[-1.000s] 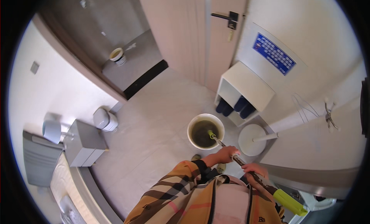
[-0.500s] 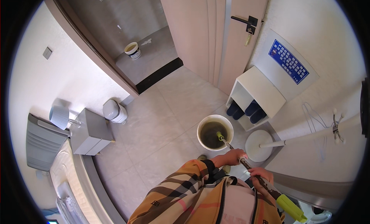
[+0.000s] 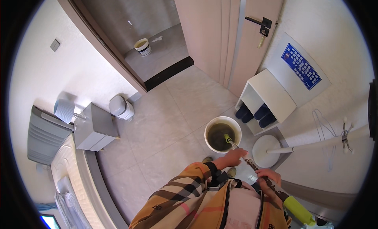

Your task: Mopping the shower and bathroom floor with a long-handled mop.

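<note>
A long pole with worn brown patches (image 3: 252, 165), likely a mop handle, slants down into a white bucket (image 3: 206, 137) of murky dark water. My left hand (image 3: 233, 157) is closed round its lower part, just by the bucket's near rim. Farther up, my right hand (image 3: 269, 177) grips the same pole, close to my jacket. A yellow-green sleeve (image 3: 298, 210) covers the upper end, and a green fitting (image 3: 227, 138) shows where the pole meets the water. Whatever is on the submerged end stays hidden.
Right of the bucket are a white shoe rack (image 3: 269, 87) with dark slippers and a coat stand's round base (image 3: 265, 151). Ahead, a door (image 3: 220, 36) stands ajar beside a dark threshold (image 3: 169, 74). A bin (image 3: 121, 107), grey nightstand (image 3: 94, 128) and bed (image 3: 73, 166) line the left.
My left hand has slid a little down the pole toward the bucket. My right hand keeps its place on the pole. The whole view has shifted slightly.
</note>
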A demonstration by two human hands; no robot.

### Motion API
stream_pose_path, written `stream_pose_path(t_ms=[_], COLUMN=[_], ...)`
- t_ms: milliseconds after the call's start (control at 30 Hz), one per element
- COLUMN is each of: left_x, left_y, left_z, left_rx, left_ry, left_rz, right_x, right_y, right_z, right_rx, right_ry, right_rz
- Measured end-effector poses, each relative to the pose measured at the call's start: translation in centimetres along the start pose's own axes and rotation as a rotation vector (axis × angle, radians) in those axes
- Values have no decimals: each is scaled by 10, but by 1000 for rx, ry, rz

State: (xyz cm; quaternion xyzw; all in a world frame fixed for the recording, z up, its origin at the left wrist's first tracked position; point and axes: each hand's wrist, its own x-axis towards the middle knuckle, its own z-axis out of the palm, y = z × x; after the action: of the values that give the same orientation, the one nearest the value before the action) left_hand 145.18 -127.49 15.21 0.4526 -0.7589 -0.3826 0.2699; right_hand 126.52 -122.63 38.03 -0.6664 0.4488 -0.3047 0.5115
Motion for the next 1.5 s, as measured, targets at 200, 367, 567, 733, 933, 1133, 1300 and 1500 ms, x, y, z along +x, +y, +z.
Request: stream_pose_path(t_ms=[200, 367, 567, 733, 933, 1133, 1300, 1500], left_x=[-86, -205, -278, -288, -240, -228, -210, -220], left_y=[-72, -87, -60, -74, -32, -48, -53, -72], left_z=[-30, -49, -6, 49, 8, 28, 23, 29], left_rx=[194, 244, 148, -36, 103, 49, 39, 46], left_ry=[-408, -278, -283, -463, -317, -306, -309, -288], left_rz=[-594, -840, -1004, -903, -977, -633, -745, -653], right_x=[2, 1, 10, 26, 18, -3, -18, -18], right_y=[13, 25, 30, 23, 31, 36, 44, 39], right_z=[-28, -58, -73, -66, -72, -82, -86, -82], right_rx=[180, 248, 249, 280, 220, 253, 263, 292], right_ry=[199, 292, 268, 271, 267, 309, 349, 405], right_rz=[33, 43, 74, 71, 38, 44, 117, 129])
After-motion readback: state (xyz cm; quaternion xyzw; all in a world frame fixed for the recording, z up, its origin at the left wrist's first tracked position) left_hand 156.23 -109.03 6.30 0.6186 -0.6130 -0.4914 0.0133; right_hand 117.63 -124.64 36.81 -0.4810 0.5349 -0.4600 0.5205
